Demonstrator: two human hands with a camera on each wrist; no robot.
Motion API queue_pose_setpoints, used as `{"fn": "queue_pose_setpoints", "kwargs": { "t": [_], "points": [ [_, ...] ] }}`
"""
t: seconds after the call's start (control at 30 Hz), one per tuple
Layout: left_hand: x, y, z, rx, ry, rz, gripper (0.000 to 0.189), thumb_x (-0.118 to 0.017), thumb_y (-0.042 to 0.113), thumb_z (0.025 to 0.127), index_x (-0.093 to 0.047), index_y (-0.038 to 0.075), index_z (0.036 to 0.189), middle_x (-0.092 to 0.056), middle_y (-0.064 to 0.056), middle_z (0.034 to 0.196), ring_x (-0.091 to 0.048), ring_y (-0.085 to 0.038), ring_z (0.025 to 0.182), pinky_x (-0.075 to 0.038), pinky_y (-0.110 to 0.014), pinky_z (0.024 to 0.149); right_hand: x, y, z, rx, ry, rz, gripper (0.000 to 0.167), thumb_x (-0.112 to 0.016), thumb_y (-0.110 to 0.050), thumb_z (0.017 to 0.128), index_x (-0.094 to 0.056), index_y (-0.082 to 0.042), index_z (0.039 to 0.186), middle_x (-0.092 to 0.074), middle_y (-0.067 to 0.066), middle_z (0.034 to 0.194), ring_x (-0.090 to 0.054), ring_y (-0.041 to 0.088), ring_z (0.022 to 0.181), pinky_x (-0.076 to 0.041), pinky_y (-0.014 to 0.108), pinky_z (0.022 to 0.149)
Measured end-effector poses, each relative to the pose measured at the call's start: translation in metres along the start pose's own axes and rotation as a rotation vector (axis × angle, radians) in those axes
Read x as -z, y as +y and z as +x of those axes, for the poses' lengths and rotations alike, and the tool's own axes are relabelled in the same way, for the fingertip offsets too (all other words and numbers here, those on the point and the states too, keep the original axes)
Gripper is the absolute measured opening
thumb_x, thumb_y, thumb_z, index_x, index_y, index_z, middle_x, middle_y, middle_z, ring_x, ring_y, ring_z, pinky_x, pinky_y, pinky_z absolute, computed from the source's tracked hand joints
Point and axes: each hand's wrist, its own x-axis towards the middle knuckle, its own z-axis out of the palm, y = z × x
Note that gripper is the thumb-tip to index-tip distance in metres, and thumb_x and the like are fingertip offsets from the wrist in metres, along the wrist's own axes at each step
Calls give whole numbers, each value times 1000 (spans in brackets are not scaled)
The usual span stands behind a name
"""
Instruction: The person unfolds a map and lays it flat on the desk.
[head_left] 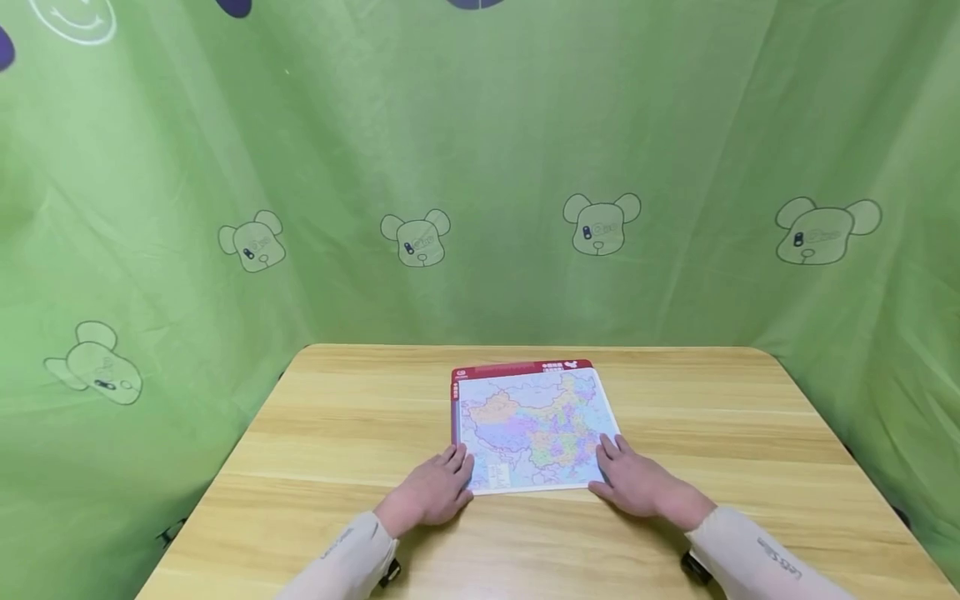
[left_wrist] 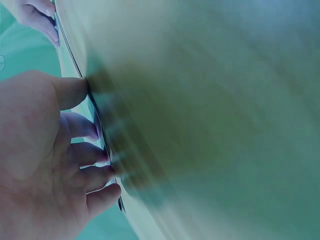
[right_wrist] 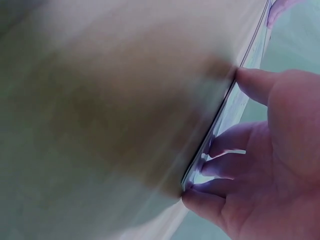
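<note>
A thin, flat map board (head_left: 536, 429) lies on the table, its printed map in pastel colours with a red band along the far edge and part of the left side. At its near left corner rests my left hand (head_left: 433, 490), fingers extended over the left side and thumb at the near edge. My right hand (head_left: 639, 483) lies at the near right corner in much the same way. Both wrist views show fingertips touching the board's thin edge, with neither hand curled round it. How many layers the board has is hard to tell.
The light wood-grain table (head_left: 337, 417) has rounded far corners. Behind it and at both sides hangs a green curtain (head_left: 495, 292) printed with bear heads. Pale sleeves (head_left: 348, 554) cover both forearms, and a dark strap (head_left: 696, 568) shows under the right wrist.
</note>
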Motion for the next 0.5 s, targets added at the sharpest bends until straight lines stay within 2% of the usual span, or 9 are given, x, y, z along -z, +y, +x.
{"fn": "queue_pose_setpoints", "kwargs": {
  "t": [0.5],
  "points": [
    [1,2,-5,-68,5,10,58,-39,41,100,-33,7,147,-26,-14,152,-25,-28,139,-26,-37,112,4,4,-2,21,-19,15,64,-52,-31,97,-38,20,132,-24,39,143,-20,57,130,-28,60,104]
  ]
}}
